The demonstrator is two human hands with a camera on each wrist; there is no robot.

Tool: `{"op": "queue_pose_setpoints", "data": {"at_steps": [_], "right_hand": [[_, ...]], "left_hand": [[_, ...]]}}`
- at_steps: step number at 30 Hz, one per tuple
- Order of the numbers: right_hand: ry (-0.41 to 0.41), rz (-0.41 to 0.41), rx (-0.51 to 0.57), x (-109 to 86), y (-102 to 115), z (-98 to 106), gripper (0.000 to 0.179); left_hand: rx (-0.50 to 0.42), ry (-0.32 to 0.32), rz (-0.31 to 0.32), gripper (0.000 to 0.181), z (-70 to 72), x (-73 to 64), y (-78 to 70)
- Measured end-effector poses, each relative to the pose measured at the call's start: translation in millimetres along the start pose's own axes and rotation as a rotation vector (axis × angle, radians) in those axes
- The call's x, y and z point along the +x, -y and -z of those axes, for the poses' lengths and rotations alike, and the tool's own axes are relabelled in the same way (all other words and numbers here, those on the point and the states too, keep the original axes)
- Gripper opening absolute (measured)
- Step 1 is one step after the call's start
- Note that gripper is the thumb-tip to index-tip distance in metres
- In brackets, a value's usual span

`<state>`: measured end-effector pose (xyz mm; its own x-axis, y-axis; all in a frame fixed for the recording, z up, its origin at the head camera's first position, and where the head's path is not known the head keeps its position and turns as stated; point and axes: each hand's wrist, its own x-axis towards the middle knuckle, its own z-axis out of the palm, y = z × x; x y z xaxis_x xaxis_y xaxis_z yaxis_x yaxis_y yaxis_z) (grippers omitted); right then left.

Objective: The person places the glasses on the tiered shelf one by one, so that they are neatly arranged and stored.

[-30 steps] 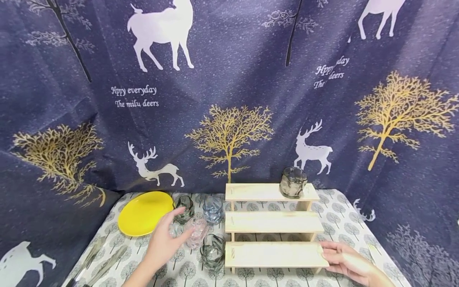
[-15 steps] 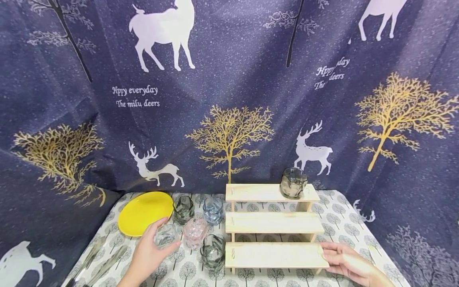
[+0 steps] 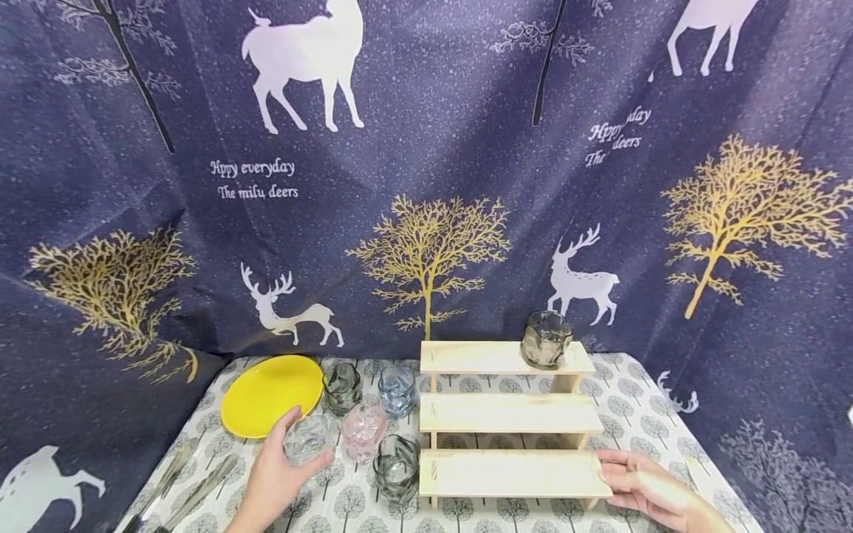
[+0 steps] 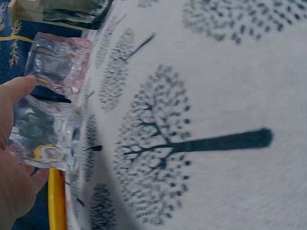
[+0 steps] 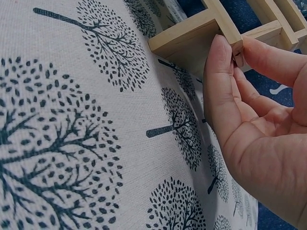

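Left hand (image 3: 276, 465) wraps a wide grip round one clear, rippled glass (image 3: 308, 438), seven o'clock in head view; right hand (image 3: 643, 485) narrowly pinches the three-tiered wooden rack (image 3: 509, 412), five o'clock. Three smoky glasses (image 3: 396, 470), one pink glass (image 3: 363, 434), one blue glass (image 3: 397, 391)!

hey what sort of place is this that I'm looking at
Probably a small indoor setup for filming or display, though the room beyond is hidden: a dark deer-print curtain closes off the back, a tree-print tablecloth covers the surface, and a three-step wooden rack stands on it.
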<state>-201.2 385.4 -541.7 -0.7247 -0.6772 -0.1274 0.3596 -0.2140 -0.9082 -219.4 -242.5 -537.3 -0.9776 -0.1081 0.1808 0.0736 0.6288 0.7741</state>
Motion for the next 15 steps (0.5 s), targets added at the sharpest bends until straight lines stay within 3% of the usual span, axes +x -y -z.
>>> {"op": "queue_pose_setpoints", "data": {"at_steps": [7, 15], "right_hand": [[0.020, -0.005, 0.040, 1.0, 0, -1, 0.044], [0.007, -0.020, 0.038, -0.2, 0, 0, 0.043]], "left_hand": [[-0.071, 0.086, 0.177, 0.116, -5.7, 2.1, 10.9], [-0.081, 0.090, 0.210, 0.119, -10.5, 2.8, 18.4]]}}
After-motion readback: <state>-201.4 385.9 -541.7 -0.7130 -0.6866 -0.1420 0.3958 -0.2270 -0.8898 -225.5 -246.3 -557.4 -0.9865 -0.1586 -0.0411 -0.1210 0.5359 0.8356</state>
